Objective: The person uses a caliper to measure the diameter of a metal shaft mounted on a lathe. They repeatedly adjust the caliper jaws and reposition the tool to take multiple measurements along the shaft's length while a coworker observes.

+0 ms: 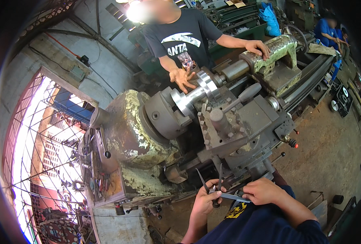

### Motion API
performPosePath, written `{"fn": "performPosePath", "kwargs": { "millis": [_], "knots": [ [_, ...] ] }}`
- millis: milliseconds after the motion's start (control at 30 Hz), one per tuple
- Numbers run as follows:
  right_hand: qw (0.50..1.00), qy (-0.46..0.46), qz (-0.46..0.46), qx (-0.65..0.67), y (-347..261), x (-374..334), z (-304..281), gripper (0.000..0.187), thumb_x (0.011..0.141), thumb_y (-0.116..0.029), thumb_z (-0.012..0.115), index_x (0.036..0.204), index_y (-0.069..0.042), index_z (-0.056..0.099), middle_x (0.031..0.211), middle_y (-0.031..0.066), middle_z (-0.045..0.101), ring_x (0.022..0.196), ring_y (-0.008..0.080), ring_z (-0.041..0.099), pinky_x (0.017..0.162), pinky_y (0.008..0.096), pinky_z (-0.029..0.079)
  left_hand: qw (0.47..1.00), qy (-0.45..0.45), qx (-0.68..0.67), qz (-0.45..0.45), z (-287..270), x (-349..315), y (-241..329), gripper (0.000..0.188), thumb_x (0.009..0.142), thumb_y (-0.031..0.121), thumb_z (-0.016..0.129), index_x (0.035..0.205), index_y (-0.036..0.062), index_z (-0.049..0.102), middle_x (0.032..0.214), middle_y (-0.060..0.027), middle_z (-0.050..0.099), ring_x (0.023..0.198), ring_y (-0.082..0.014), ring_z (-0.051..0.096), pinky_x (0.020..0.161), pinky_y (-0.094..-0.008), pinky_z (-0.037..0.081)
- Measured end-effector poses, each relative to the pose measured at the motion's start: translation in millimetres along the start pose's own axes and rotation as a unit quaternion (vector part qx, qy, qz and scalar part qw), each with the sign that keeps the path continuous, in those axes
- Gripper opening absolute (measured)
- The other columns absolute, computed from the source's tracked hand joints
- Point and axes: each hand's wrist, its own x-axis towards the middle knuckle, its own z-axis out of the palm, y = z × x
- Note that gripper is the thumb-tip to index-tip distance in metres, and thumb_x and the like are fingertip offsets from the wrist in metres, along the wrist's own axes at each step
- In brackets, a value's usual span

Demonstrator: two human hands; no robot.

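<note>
Low in the view, in front of the lathe, my left hand (207, 200) is closed around a pair of calipers (220, 177), whose two thin pointed legs stick up, spread apart. Close beside it, my right hand (261, 191) grips the end of a flat grey metal strip (235, 197); its other end meets the left fingers. Whether it is a rule or a caliper beam I cannot tell. Beyond my hands, a shiny turned metal workpiece (196, 95) with two wide collars sits between the lathe chuck (166, 112) and the tailstock (276, 61).
Across the lathe a person in a dark T-shirt (188, 36) holds one open hand (182, 79) by the workpiece and rests the other (257, 49) on the tailstock. The tool post (221, 126) and its long lever (245, 95) stand between me and the workpiece. Loose tools (99, 181) lie left.
</note>
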Motion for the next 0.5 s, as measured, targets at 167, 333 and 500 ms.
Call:
{"fn": "performPosePath", "kwargs": {
  "millis": [167,333,500],
  "knots": [
    [1.0,0.008,0.006,-0.006,0.9,-2.0,-0.7,0.025,0.095,-0.03,0.065,0.081,-0.009,0.06,0.078,0.0099,0.063,0.077,0.0359,0.066,0.065,0.0477,0.052,1.0,-0.015,0.0,-0.002,-2.5,6.0,-0.7,0.046,0.086,-0.005,0.07,0.13,-0.0027,0.056,0.099,-0.0167,0.07,0.072,-0.0172,0.064,0.058,-0.0277,0.051],
    [1.0,0.007,0.01,-0.004,2.9,-4.4,-0.7,0.026,0.095,-0.03,0.065,0.082,-0.008,0.06,0.077,0.0102,0.063,0.076,0.0365,0.066,0.065,0.0478,0.052,1.0,-0.01,0.001,-0.005,-0.8,8.7,-2.1,0.046,0.087,-0.004,0.07,0.13,-0.0032,0.056,0.099,-0.0167,0.071,0.071,-0.0174,0.064,0.058,-0.0282,0.051],
    [1.0,0.003,0.014,0.001,6.1,-6.1,0.0,0.026,0.095,-0.029,0.065,0.082,-0.008,0.06,0.077,0.0103,0.063,0.076,0.0365,0.066,0.065,0.048,0.052,1.0,-0.015,0.008,-0.003,1.6,10.7,-3.5,0.046,0.087,-0.004,0.07,0.13,-0.0033,0.056,0.099,-0.0165,0.071,0.071,-0.0174,0.064,0.058,-0.0283,0.051]
  ]
}}
